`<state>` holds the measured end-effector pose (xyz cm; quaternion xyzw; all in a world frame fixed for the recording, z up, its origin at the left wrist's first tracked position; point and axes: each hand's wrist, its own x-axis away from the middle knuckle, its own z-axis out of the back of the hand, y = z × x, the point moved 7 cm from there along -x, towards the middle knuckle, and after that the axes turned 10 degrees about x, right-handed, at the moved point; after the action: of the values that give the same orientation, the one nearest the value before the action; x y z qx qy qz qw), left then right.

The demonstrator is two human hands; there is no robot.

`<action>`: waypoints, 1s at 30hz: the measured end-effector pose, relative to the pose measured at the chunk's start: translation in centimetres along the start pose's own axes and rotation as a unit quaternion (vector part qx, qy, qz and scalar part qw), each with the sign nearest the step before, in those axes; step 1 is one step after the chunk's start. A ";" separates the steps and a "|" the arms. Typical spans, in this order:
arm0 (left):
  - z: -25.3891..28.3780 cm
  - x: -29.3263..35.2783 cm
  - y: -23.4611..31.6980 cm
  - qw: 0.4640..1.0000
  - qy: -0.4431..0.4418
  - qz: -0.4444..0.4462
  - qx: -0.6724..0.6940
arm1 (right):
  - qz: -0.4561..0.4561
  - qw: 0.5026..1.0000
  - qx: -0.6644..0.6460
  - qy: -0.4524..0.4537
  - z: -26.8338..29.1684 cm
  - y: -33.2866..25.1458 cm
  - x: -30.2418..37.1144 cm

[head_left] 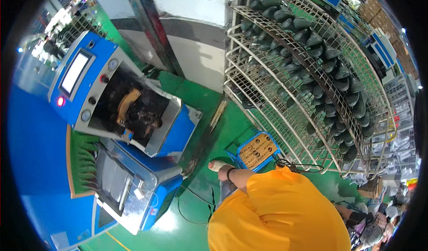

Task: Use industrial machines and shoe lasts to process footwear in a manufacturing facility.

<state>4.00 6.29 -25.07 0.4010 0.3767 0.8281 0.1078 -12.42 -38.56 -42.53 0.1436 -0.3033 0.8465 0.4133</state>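
My left hand [219,166] hangs low in front of my orange shirt, with a pale covering over its fingers and a black band at the wrist. Its fingers look loosely apart, and I see nothing held in them. Nearest to it is a blue-framed stool [257,152] with a brown, printed cardboard top. At the right side of my shirt a bit of bare arm and a dark band show among clutter; my right hand [371,234] is hard to make out there, and its fingers cannot be told.
On the left stands a blue machine [84,90] with a screen, gauges and a dark open chamber. A second blue-and-white unit [129,184] is below it. A wire rack [285,117] on the right bears several dark green, shoe-shaped pieces [330,66]. A cable [191,215] lies on the green floor.
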 end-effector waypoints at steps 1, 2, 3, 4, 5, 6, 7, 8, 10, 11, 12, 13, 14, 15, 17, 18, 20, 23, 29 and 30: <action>4.6 2.2 -1.8 0.996 0.083 0.033 -0.009 | 0.080 0.955 0.105 -0.264 6.8 -12.6 0.8; 3.9 0.5 -0.4 0.997 0.073 0.027 -0.012 | -0.030 0.966 0.055 -0.252 9.0 -9.3 0.7; 3.3 -1.4 1.1 0.998 0.061 0.023 -0.019 | -0.141 0.961 -0.001 -0.238 10.2 -5.4 1.1; 2.9 -3.2 2.4 0.998 0.052 0.020 -0.026 | -0.112 0.959 0.057 -0.252 11.0 -3.7 0.6; 2.2 -5.0 4.1 0.999 0.035 0.016 -0.034 | -0.137 0.968 0.044 -0.204 11.3 -0.2 -0.1; 1.0 -6.9 5.8 0.999 0.006 0.010 -0.045 | -0.119 0.967 0.065 -0.216 10.3 4.0 -0.8; 0.8 -8.2 7.0 0.998 -0.006 0.011 -0.056 | -0.219 0.968 -0.038 -0.117 10.6 7.2 -1.0; 1.6 -9.1 7.8 0.998 -0.001 0.015 -0.066 | -0.175 0.979 -0.016 -0.106 11.6 6.1 -2.1; 1.8 -11.4 10.1 0.997 -0.002 0.016 -0.079 | -0.133 0.987 0.003 -0.087 13.2 5.7 -4.0; 1.4 -13.0 11.6 0.996 -0.012 0.012 -0.086 | -0.161 0.985 -0.024 -0.059 13.2 7.1 -4.6; 1.0 -14.5 13.0 0.995 -0.026 0.008 -0.095 | -0.191 0.980 -0.051 -0.031 12.6 8.7 -4.9; 0.3 -16.3 14.4 0.993 -0.050 0.002 -0.106 | -0.203 0.977 -0.068 -0.001 11.6 11.2 -4.6; 0.0 -18.4 15.2 0.991 -0.058 -0.001 -0.118 | -0.210 0.975 -0.077 0.004 9.5 12.3 -5.8; -1.1 -20.1 16.7 0.991 -0.066 -0.071 -0.092 | -0.214 0.974 -0.075 0.012 8.9 13.3 -5.4; -2.8 -24.5 20.7 0.976 -0.127 -0.113 -0.139 | -0.204 0.974 -0.087 0.036 8.7 13.2 -4.6; -1.8 -25.0 22.8 0.983 -0.101 -0.083 -0.128 | -0.191 0.977 -0.093 0.031 9.9 9.0 -4.6; 0.3 -30.0 20.9 0.930 -0.125 -0.253 -0.235 | -0.283 0.933 -0.215 0.058 16.3 3.4 -3.8; -6.0 -32.0 29.8 0.905 -0.136 -0.279 -0.290 | -0.312 0.896 -0.304 0.089 13.7 4.0 -0.1; -21.3 -37.2 38.1 0.791 -0.282 -0.368 -0.399 | -0.417 0.839 -0.335 0.105 12.3 8.2 1.0; -24.4 -38.4 38.2 0.765 -0.319 -0.374 -0.416 | -0.415 0.841 -0.333 0.101 12.6 9.3 0.1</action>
<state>15.66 -51.74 -30.00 0.3852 0.0594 0.6216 0.6795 -19.92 -50.90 -36.39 0.0233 -0.4359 0.4535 0.7771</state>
